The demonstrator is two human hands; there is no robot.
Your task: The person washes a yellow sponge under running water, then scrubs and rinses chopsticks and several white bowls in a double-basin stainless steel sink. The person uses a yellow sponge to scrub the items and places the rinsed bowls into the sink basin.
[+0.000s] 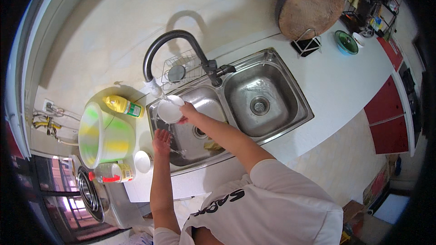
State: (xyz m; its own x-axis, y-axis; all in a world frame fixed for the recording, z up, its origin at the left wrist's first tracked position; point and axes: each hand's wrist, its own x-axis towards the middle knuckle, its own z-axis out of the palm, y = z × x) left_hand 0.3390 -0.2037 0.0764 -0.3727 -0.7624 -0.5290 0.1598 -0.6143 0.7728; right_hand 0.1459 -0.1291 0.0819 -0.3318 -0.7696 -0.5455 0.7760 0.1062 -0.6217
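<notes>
My right hand (188, 111) grips the rim of a white bowl (170, 109) over the left basin of a steel double sink (269, 138). Water runs from the white nozzle of a black gooseneck faucet (177, 34) onto the bowl. My left hand (162, 141) is empty, fingers spread, just below the bowl at the basin's left side, with water splashing beside it. A yellowish cloth or sponge (213, 145) lies in the left basin near the drain. A second white bowl (142, 162) stands on the counter left of my left forearm.
Left of the sink stand a yellow bottle (124, 106), a plastic bucket (105, 136) and a clear jug with a red handle (112, 173). A wire rack (180, 68) sits behind the faucet. A round wooden board (311, 6) and a green-lidded bowl (346, 42) are at the right.
</notes>
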